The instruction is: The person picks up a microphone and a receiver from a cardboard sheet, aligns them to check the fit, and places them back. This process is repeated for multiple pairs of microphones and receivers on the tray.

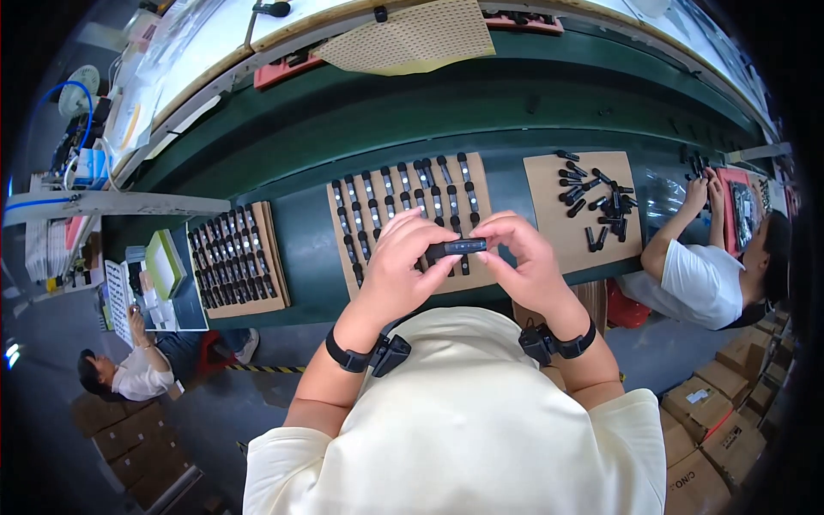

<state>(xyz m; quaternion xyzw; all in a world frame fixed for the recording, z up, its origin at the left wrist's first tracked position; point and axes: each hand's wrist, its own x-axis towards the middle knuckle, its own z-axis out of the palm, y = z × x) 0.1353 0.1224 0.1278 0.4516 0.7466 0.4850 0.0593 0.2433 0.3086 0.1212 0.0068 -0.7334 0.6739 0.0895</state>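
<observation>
In front of my chest I hold a small black microphone (464, 246) level, its glossy face up. My left hand (403, 257) pinches the dark rounded end between thumb and fingers. The other end is gripped by my right hand (525, 262), thumb below and fingers above. Just beyond my hands, a brown cardboard sheet (343, 243) carries rows of similar microphones (404, 178), each with a rounded dark head. My hands cover part of the nearer rows. To the right, more microphones (602, 197) lie in a loose heap on another cardboard sheet (549, 184).
Stacked cardboard at the left bears a further batch of microphones (232, 257). A raised shelf (232, 73) runs along the bench's far side. One person (699, 266) works at the right, another (142, 369) sits at the left. Cartons (708, 403) stand on the floor at right.
</observation>
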